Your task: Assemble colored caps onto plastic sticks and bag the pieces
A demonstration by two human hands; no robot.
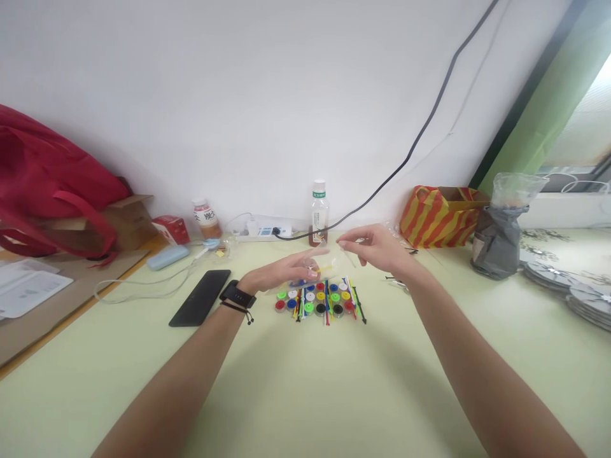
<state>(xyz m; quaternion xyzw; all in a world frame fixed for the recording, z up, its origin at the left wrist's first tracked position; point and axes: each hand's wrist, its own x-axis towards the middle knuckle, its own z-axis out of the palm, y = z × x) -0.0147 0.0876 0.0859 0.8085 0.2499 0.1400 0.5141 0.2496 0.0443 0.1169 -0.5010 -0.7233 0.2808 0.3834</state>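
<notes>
My left hand (291, 268) is closed on a clear plastic bag (329, 262) with a few yellow and blue pieces in it. The thumb and fingers of my right hand (375, 249) are pinched together beside the bag's upper right; what they hold is too small and clear to make out. Below the bag, small round pots with coloured tops (321, 309) lie in rows on the table. Thin coloured plastic sticks (327, 312) with arrow-like ends lie lengthwise between and beside the pots.
A black phone (199, 298) lies left of my left wrist. Behind my hands stand a drink bottle (318, 213) and a power strip (265, 228). A striped bag (436, 216), a grey bag (496, 242) and stacked discs (554, 275) are rightward; a cardboard box (128, 222) is leftward.
</notes>
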